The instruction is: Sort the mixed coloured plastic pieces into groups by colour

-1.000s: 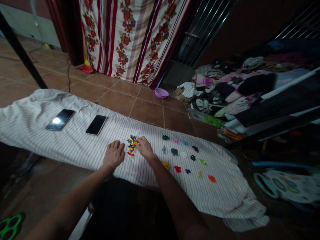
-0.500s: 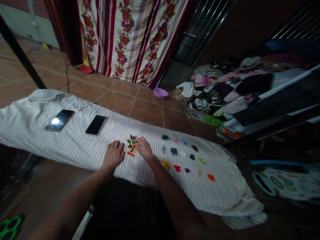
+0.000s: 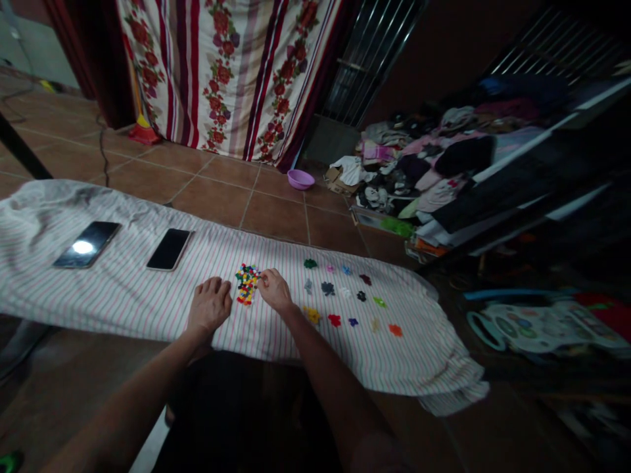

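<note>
A mixed heap of tiny coloured pieces (image 3: 246, 284) lies on the striped cloth between my hands. My right hand (image 3: 276, 289) is at the heap's right edge, its thumb and fingertips pinched together; whatever is between them is too small to make out. Left of the heap, my left hand (image 3: 210, 305) rests palm down on the cloth, fingers laid out and holding nothing. To the right are small piles sorted by colour, among them dark green (image 3: 310, 263), dark grey (image 3: 328, 288), yellow (image 3: 312, 315), red (image 3: 334, 320) and orange (image 3: 395, 330).
The striped cloth (image 3: 276, 335) covers a long, narrow surface. Two phones, one reflecting a light (image 3: 87, 245) and one dark (image 3: 169, 249), lie at its left. Beyond are a purple basin (image 3: 300, 179), a floral curtain (image 3: 236, 79) and heaped clothes (image 3: 419, 154).
The view has swung right, so everything sits further left in it. My right hand has drawn back slightly towards the heap's right edge, still pinched. My left hand stays put on the cloth.
</note>
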The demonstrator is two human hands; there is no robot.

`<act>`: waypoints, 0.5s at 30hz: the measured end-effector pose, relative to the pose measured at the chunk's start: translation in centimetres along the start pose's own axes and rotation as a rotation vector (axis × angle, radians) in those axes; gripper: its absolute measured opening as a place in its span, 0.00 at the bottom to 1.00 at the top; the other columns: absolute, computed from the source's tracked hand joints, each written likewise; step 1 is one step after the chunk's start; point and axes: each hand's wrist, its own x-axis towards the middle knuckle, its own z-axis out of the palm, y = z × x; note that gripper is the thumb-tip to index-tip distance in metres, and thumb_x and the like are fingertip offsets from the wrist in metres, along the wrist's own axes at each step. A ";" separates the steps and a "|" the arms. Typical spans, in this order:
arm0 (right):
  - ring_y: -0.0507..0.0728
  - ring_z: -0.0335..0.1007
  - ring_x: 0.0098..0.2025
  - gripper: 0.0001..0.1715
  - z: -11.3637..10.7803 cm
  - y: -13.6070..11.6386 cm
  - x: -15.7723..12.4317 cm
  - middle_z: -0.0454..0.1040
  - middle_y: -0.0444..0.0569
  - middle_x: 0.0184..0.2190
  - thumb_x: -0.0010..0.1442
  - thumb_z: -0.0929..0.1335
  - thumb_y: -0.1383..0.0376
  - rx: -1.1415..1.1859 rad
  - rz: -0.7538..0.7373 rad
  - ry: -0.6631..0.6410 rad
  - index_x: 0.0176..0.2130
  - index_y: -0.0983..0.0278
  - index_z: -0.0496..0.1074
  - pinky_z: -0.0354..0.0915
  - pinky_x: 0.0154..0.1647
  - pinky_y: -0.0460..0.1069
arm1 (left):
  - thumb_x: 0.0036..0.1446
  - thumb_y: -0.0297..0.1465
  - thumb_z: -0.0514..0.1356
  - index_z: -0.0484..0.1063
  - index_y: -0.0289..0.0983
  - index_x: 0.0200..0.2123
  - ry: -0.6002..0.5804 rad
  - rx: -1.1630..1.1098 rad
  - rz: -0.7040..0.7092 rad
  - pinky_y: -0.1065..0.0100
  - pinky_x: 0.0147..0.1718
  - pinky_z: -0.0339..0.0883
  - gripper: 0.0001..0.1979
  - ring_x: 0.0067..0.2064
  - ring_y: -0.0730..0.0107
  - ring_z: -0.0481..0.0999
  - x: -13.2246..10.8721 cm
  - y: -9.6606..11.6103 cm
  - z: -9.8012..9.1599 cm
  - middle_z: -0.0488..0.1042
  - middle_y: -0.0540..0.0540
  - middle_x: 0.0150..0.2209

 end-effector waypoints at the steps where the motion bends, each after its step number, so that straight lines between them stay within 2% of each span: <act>1: 0.54 0.68 0.39 0.08 -0.3 0.4 0.0 0.71 0.48 0.38 0.60 0.64 0.69 -0.004 0.011 0.019 0.38 0.63 0.72 0.63 0.45 0.47 | 0.62 0.32 0.49 0.70 0.38 0.47 0.004 -0.001 0.003 0.56 0.45 0.58 0.15 0.50 0.54 0.68 0.0 0.0 0.1 0.71 0.39 0.47; 9: 0.53 0.69 0.36 0.11 -4.4 5.9 0.5 0.74 0.49 0.40 0.59 0.64 0.69 -0.128 0.194 0.140 0.40 0.64 0.74 0.62 0.40 0.46 | 0.62 0.32 0.49 0.71 0.38 0.47 0.020 0.031 0.018 0.56 0.44 0.60 0.15 0.48 0.54 0.69 -0.1 -0.1 0.3 0.71 0.39 0.46; 15: 0.55 0.71 0.42 0.14 -7.5 10.3 1.3 0.76 0.51 0.40 0.61 0.63 0.68 -0.257 0.312 0.193 0.42 0.65 0.76 0.62 0.44 0.46 | 0.62 0.31 0.50 0.71 0.39 0.47 0.023 0.036 0.022 0.56 0.44 0.61 0.14 0.47 0.55 0.70 0.0 0.0 0.3 0.72 0.40 0.46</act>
